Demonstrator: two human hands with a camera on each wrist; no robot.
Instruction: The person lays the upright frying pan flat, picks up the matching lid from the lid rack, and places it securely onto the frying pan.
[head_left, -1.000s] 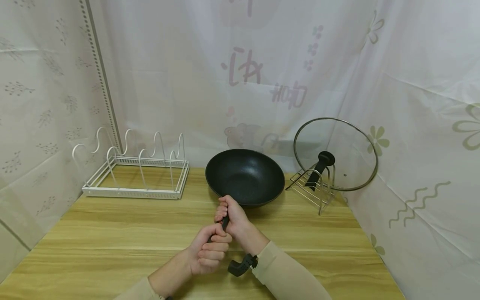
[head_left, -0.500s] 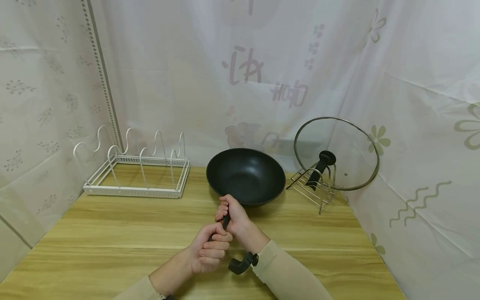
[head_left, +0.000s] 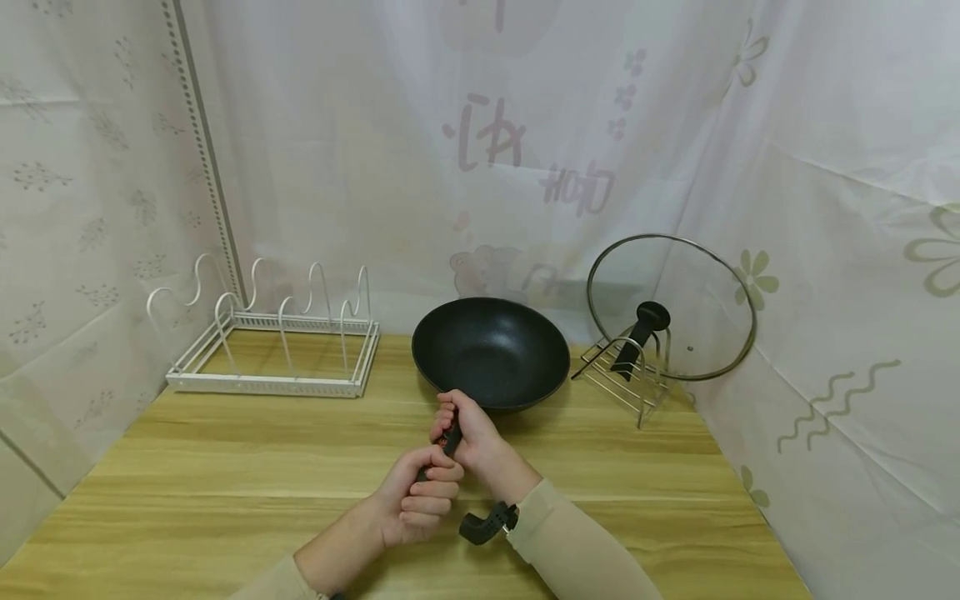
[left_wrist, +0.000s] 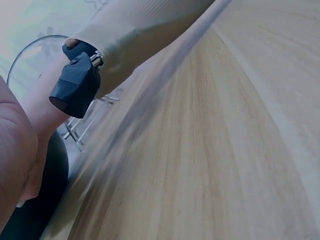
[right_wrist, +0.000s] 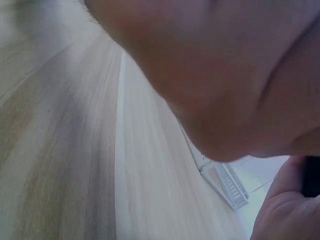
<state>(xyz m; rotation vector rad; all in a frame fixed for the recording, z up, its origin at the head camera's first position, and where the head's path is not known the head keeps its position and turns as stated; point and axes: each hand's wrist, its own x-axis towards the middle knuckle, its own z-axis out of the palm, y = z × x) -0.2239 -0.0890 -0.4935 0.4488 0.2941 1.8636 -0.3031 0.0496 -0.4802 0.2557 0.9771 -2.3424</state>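
Note:
A black wok (head_left: 491, 354) is in the middle of the head view, its bowl tilted toward me over the wooden table. Both hands grip its handle (head_left: 452, 437), one behind the other. My right hand (head_left: 474, 432) holds the part close to the bowl, and my left hand (head_left: 422, 497) has its fingers curled round the rear end. Most of the handle is hidden by the fingers. In the left wrist view, the dark wok (left_wrist: 56, 167) shows past the left palm (left_wrist: 14, 145). Bare skin of the right hand (right_wrist: 215, 75) fills much of the right wrist view.
A white rack (head_left: 262, 385) with several upright loops stands at the back left. At the back right, a glass lid (head_left: 705, 317) with a black knob leans in a small wire stand (head_left: 639, 400). Patterned curtains (head_left: 337, 167) enclose the wooden table (head_left: 225, 483).

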